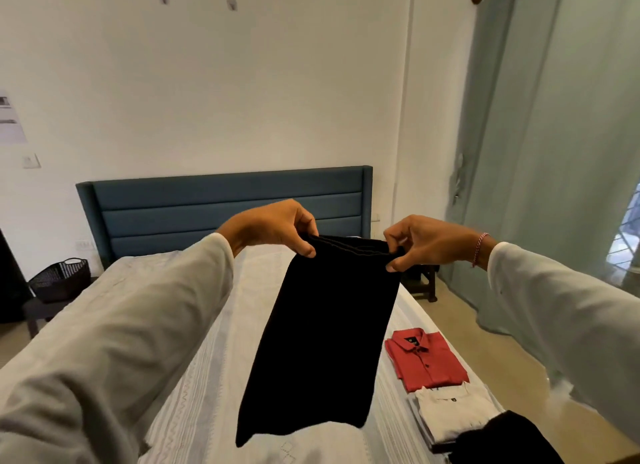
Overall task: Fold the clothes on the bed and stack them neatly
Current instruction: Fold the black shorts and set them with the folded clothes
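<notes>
The black garment [322,332] hangs in the air above the bed [207,377], held up by its top edge. It is plain black with no pattern that I can see, and it hangs flat like a long panel. At the top edge several layers of cloth lie together, so it looks folded along its length. Its lower edge is a little uneven and hangs low over the white bedcover; I cannot tell if it touches.

The left hand [277,226] pinches the top left corner between thumb and curled fingers. The right hand [424,244] pinches the top right corner in the same way. Both arms are in pale long sleeves, and the right wrist carries a red thread bracelet [480,249].

On the right side of the bed, near its edge, a folded red shirt [427,359] lies flat. Just beside it, nearer to the person, lies a folded white shirt [453,411], and a dark cloth [502,439] covers its near corner.

The middle and the left part of the bed are bare cover. The blue headboard [221,211] closes the far end. Left of the bed stands a dark basket [60,278] on a low table, and on the right hangs a pale curtain [540,152].
</notes>
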